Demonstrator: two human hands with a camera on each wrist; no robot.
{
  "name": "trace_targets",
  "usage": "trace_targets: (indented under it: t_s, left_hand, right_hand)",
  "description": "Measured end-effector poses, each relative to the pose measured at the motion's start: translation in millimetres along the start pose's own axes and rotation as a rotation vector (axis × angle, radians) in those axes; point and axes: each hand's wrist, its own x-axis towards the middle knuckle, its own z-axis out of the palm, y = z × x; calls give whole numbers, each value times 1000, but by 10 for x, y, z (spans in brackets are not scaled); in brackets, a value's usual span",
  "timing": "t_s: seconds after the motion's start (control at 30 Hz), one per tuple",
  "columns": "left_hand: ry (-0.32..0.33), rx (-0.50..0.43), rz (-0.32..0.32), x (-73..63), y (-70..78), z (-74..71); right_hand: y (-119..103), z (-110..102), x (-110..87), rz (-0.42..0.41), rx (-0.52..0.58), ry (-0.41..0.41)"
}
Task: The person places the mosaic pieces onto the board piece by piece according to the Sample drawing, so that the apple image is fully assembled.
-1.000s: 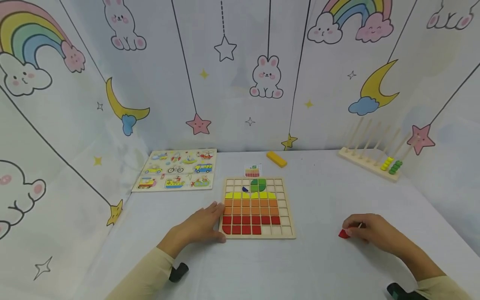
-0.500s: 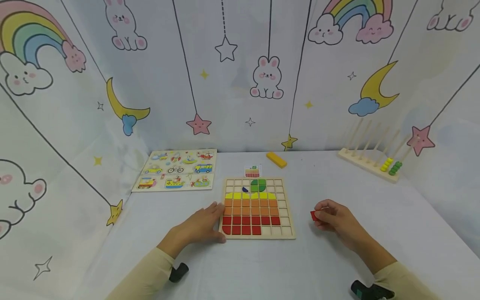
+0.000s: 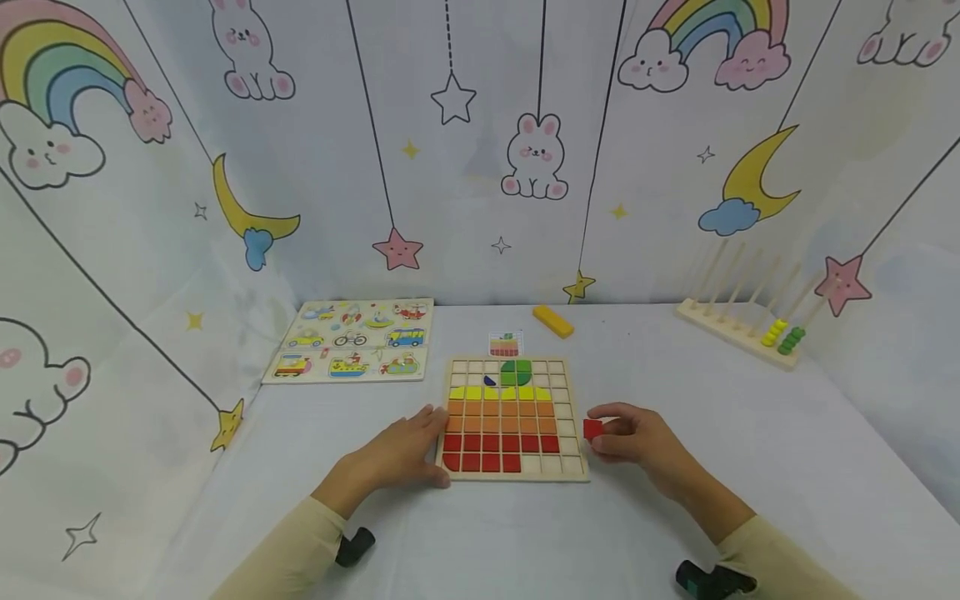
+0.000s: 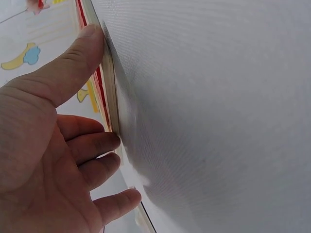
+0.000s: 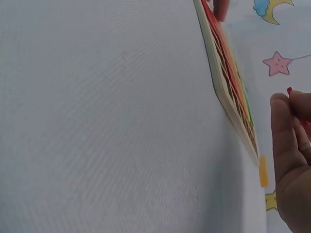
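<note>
A wooden grid board (image 3: 572,465) lies on the white tabletop, filled partly with coloured tiles: green and blue near the top, then yellow, orange and red rows. In its lowest row, red tiles fill the left cells and the right cells are bare wood. My left hand (image 3: 397,450) rests along the board's left edge, thumb at the lower corner; the left wrist view shows the thumb (image 4: 80,60) and fingertips against its side. Just off the board's right edge, my right hand (image 3: 641,437) pinches a red square tile (image 3: 592,428) between thumb and fingers.
A small picture card (image 3: 506,342) lies behind the board, with a yellow block (image 3: 553,321) to its right. A vehicle puzzle board (image 3: 348,342) is at the back left. At the back right stands a peg rack (image 3: 738,332) with yellow and green beads.
My right hand has moved left across the table with the red tile, from well to the right up to the board's right edge. The left hand has stayed in place.
</note>
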Motion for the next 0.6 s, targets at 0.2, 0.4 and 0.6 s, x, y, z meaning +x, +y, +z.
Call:
trace_targets:
  t_s: [0.2, 0.4, 0.6]
  left_hand:
    - [5, 3, -5, -13, 3, -15]
    - [2, -29, -28, -44, 14, -14]
    - [1, -27, -24, -45, 28, -7]
  right_hand:
    - [-6, 219, 110, -24, -117, -40]
    - [11, 591, 193, 5, -139, -103]
    - [11, 820, 160, 45, -182, -92]
